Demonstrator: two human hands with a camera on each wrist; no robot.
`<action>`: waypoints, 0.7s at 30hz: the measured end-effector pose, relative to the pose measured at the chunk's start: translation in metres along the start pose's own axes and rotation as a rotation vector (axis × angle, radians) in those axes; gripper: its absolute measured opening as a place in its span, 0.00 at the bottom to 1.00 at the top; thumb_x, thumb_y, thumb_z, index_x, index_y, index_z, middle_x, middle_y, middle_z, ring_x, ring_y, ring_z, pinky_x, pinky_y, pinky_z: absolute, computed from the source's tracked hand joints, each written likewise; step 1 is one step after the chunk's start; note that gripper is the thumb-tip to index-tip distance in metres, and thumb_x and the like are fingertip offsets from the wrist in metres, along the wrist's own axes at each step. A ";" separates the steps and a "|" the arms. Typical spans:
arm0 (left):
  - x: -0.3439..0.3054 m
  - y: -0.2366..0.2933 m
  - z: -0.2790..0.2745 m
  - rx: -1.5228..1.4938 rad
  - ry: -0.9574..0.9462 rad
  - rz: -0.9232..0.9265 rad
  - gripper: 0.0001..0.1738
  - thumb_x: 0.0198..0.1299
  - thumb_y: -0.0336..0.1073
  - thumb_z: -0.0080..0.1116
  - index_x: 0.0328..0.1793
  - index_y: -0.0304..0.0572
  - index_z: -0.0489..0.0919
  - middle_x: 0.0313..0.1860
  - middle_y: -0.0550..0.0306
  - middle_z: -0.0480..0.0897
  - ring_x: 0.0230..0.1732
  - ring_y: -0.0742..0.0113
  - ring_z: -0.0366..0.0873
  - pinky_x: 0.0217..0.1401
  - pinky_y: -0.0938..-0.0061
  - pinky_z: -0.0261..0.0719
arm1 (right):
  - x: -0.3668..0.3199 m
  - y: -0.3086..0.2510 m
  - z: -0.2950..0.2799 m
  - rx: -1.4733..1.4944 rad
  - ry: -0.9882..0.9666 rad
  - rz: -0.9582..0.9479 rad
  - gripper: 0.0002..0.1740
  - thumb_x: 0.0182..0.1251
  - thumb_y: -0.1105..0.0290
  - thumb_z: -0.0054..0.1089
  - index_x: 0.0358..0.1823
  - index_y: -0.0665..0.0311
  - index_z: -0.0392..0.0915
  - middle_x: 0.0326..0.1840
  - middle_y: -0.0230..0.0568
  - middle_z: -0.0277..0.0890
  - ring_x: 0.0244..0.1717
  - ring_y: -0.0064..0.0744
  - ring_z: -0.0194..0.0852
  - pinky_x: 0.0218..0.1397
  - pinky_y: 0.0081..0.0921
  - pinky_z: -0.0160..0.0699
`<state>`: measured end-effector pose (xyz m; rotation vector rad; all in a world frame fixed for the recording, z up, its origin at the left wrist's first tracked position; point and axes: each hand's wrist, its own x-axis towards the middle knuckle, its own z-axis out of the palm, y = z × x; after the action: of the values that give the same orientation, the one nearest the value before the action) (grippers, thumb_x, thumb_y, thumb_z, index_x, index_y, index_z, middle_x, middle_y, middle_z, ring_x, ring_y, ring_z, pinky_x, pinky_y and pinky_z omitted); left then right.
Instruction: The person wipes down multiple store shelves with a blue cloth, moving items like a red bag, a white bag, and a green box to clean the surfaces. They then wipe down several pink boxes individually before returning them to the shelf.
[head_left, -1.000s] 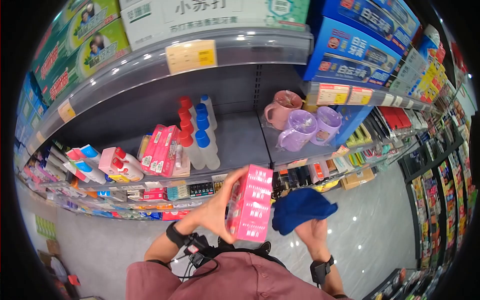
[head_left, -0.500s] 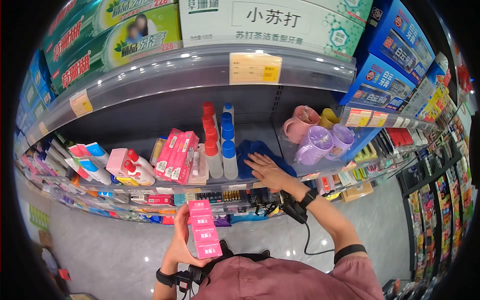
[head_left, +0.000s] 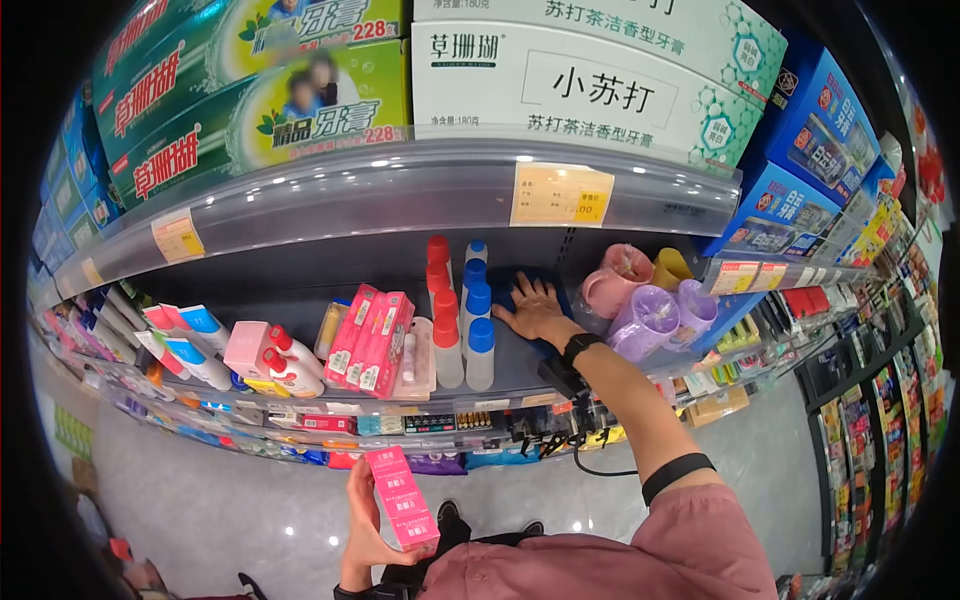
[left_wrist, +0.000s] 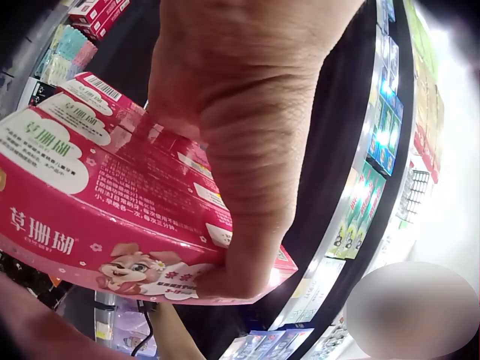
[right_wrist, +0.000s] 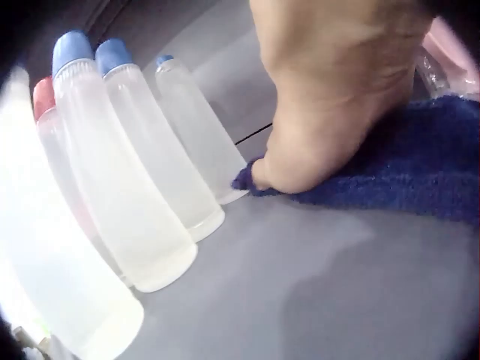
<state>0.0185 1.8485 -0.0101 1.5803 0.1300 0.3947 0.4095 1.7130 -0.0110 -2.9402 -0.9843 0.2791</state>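
My right hand (head_left: 535,308) presses a dark blue cloth (right_wrist: 420,169) flat on the grey shelf (right_wrist: 247,292), fingers spread. In the right wrist view the thumb sits at the cloth's edge, close by a row of clear bottles (right_wrist: 127,172) with blue caps. Low in front of my body, my left hand (head_left: 365,530) grips a stack of pink toothpaste boxes (head_left: 402,497), thumb on one side and fingers on the other. In the left wrist view, the thumb lies across the printed face of these toothpaste boxes (left_wrist: 142,217).
Wrapped mugs (head_left: 640,320) stand right of the cloth. Left of the bottles lie pink boxes (head_left: 370,340), white bottles (head_left: 293,365) and tubes (head_left: 195,360). Above, a shelf edge (head_left: 400,190) with price tags carries large toothpaste cartons (head_left: 590,95).
My right hand has brought the cloth from over the floor onto the shelf, then deeper in beside the bottles. My left hand has lowered the boxes to the left, away from the shelf.
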 end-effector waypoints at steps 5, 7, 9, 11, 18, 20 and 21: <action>-0.007 0.000 -0.001 0.051 0.021 0.024 0.73 0.13 0.42 0.75 0.69 0.35 0.40 0.64 0.45 0.54 0.67 0.55 0.53 0.69 0.64 0.48 | -0.003 -0.016 0.013 -0.045 0.095 0.296 0.43 0.63 0.39 0.24 0.67 0.70 0.47 0.69 0.66 0.41 0.69 0.63 0.39 0.69 0.47 0.38; -0.010 -0.001 -0.002 0.032 0.034 0.033 0.73 0.14 0.43 0.75 0.69 0.36 0.40 0.64 0.46 0.54 0.67 0.55 0.53 0.69 0.64 0.48 | -0.012 -0.018 0.015 -0.055 0.033 0.370 0.43 0.65 0.43 0.26 0.67 0.76 0.43 0.66 0.72 0.42 0.68 0.66 0.40 0.68 0.47 0.42; -0.011 -0.001 0.000 0.023 0.035 0.032 0.73 0.14 0.42 0.75 0.69 0.36 0.40 0.64 0.46 0.54 0.68 0.55 0.53 0.69 0.64 0.48 | -0.027 -0.020 0.018 -0.075 0.007 0.362 0.42 0.65 0.44 0.26 0.65 0.77 0.46 0.65 0.72 0.45 0.66 0.67 0.43 0.68 0.47 0.45; -0.010 -0.002 0.003 0.007 0.032 0.030 0.73 0.14 0.42 0.75 0.69 0.36 0.40 0.64 0.46 0.54 0.68 0.55 0.52 0.69 0.65 0.47 | -0.044 -0.017 0.018 -0.101 -0.021 0.361 0.40 0.66 0.46 0.27 0.64 0.79 0.49 0.65 0.72 0.47 0.65 0.67 0.47 0.67 0.47 0.48; 0.007 -0.005 0.018 -0.105 -0.051 0.055 0.73 0.15 0.42 0.76 0.70 0.41 0.39 0.65 0.47 0.55 0.66 0.56 0.56 0.67 0.63 0.55 | -0.139 -0.018 0.008 -0.029 0.108 -0.121 0.17 0.58 0.66 0.46 0.42 0.73 0.73 0.43 0.57 0.70 0.47 0.55 0.68 0.55 0.40 0.64; 0.020 -0.006 0.026 -0.110 -0.114 0.113 0.74 0.16 0.45 0.77 0.71 0.44 0.38 0.65 0.47 0.55 0.65 0.57 0.59 0.65 0.63 0.61 | -0.151 -0.015 0.015 0.099 0.250 -0.296 0.10 0.54 0.69 0.50 0.35 0.67 0.73 0.36 0.49 0.71 0.46 0.46 0.69 0.47 0.36 0.68; 0.026 -0.006 0.031 -0.069 -0.123 0.134 0.74 0.17 0.47 0.77 0.71 0.42 0.39 0.65 0.47 0.55 0.65 0.57 0.58 0.65 0.63 0.59 | -0.155 -0.015 0.009 0.083 0.203 -0.299 0.09 0.54 0.70 0.50 0.34 0.67 0.73 0.36 0.48 0.72 0.44 0.45 0.71 0.47 0.37 0.68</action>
<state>0.0540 1.8278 -0.0121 1.5455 -0.0840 0.4009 0.2777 1.6318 0.0060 -2.6332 -1.3196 0.0110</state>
